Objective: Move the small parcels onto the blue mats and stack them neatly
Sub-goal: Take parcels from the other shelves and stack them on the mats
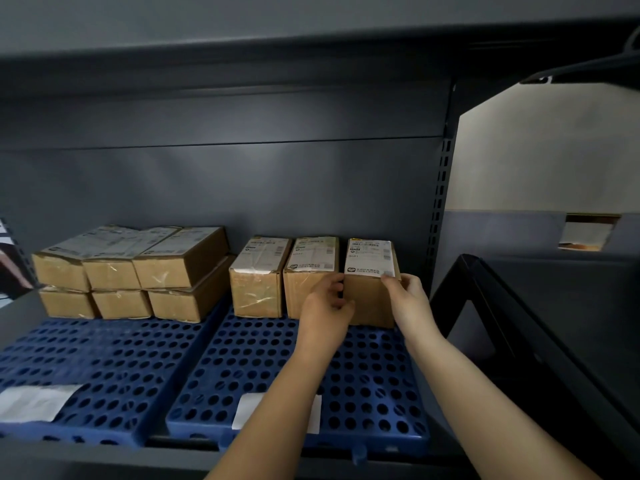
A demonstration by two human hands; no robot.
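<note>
Two perforated blue mats lie side by side on a dark shelf, the left mat (104, 368) and the right mat (374, 382). At the back of the right mat stand three small brown parcels with white labels. My left hand (325, 306) and my right hand (408, 299) grip the rightmost parcel (370, 271) by its front corners, one on each side. Next to it stand the middle parcel (311, 265) and the left parcel (258, 278). On the left mat is a stack of several parcels (128, 271), two layers high.
The grey shelf back panel (242, 188) stands right behind the parcels, and a slotted upright (440, 209) closes the right side. The upper shelf (277, 57) hangs overhead. A black frame (519, 323) stands to the right. White labels sit on the mats' front edges.
</note>
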